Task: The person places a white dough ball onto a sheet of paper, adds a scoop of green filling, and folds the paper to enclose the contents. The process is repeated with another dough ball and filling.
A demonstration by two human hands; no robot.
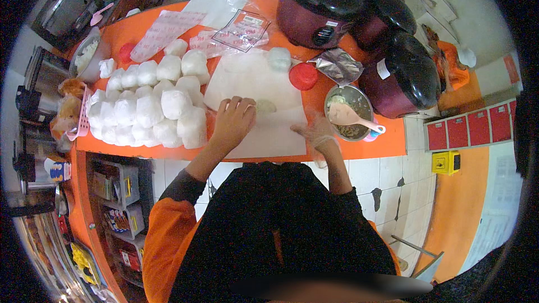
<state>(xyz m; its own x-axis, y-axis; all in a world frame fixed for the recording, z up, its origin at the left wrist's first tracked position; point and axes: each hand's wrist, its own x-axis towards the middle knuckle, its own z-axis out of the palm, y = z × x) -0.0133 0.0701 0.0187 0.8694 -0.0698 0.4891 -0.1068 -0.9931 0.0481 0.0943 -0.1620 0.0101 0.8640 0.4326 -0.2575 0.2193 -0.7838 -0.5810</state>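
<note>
My left hand rests with bent fingers on white wrapping paper, beside a small pale green mound. A thin clear plastic glove covers my right hand, blurred over the paper's right edge with its fingers apart. Right of it stands a steel bowl of chopped filling, with a pale rice paddle lying in it. A red round mould or cup and a whitish translucent cup sit beyond the paper. Many white paper-wrapped bundles are stacked at my left.
Large maroon rice cookers with black lids crowd the back right, near a silvery packet. Printed plastic packaging lies at the back. A pink basket and a bowl of rice stand left. Another person is at far right.
</note>
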